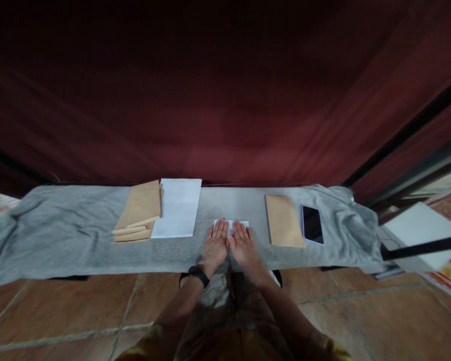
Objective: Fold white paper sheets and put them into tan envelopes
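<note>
Both my hands lie flat, side by side, on a small white piece of paper point(231, 223) that looks folded; most of it is hidden under them. My left hand point(215, 244), with a dark band on its wrist, covers the paper's left part, fingers stretched out. Over the right part rests my right hand point(244, 245), also flat, its thumb close to the left hand. Left of them is a stack of white paper sheets point(178, 208), with a pile of brown envelopes point(138, 208) beside it. A single brown envelope point(284, 220) lies to the right of my hands.
A grey cloth point(93, 253) covers the narrow bench, wrinkled at both ends. A phone point(312, 224) with a dark screen lies right of the single envelope. Behind the bench rises a dark red surface point(225, 125); black bars slant at the right. The floor point(165, 296) is brown tile.
</note>
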Available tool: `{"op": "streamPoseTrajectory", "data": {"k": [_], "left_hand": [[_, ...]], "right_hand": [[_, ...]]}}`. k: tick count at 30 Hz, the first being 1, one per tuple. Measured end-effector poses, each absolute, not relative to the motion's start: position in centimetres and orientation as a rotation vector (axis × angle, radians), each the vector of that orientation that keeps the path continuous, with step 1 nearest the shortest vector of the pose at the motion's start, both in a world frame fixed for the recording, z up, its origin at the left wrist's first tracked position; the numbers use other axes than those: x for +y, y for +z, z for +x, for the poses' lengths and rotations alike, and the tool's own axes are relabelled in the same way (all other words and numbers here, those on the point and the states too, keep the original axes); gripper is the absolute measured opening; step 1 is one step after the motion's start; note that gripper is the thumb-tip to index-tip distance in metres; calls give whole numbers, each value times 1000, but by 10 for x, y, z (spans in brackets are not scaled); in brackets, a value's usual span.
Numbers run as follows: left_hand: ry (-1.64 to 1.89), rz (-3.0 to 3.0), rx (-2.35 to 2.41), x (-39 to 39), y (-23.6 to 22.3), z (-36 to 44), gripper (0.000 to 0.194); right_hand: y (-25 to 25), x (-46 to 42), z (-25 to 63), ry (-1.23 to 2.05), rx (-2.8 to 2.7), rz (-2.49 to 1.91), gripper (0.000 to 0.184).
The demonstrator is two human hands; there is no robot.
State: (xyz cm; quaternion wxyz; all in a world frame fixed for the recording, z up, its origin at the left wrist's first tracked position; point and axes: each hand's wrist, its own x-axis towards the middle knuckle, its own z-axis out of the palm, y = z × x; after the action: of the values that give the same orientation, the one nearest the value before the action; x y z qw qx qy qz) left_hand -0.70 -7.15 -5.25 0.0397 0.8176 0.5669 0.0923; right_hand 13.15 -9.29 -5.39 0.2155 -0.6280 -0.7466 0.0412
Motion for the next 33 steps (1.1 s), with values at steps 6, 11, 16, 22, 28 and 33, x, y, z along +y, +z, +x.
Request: {"op": "streamPoseTrajectory", "data": {"k": [6,11,16,22,28,33], "left_hand": [[316,2487,1749,-73,-51,-5,59],[330,2470,1761,-74,-50,-4,59],[366,2471,1759,-75,-51,-5,59],[370,2431,1804,-72,-51,-9,59],[375,2383,2021,-70,-53,-20,59],[483,2438,2062,-87,-55,-13,60]], "right_hand": [[-63,-87,144,-6,-2107,-1798,52],[-68,-91,160,-66,-2080,-1805,55],[-71,-94,166,-101,-2068,-1797,55],[-70,-95,164,-123,-2051,-1802,56],[-70,-93,162,-168,-2053,-1825,57],[-73,-92,159,-158,-2026,-1853,57]]}}
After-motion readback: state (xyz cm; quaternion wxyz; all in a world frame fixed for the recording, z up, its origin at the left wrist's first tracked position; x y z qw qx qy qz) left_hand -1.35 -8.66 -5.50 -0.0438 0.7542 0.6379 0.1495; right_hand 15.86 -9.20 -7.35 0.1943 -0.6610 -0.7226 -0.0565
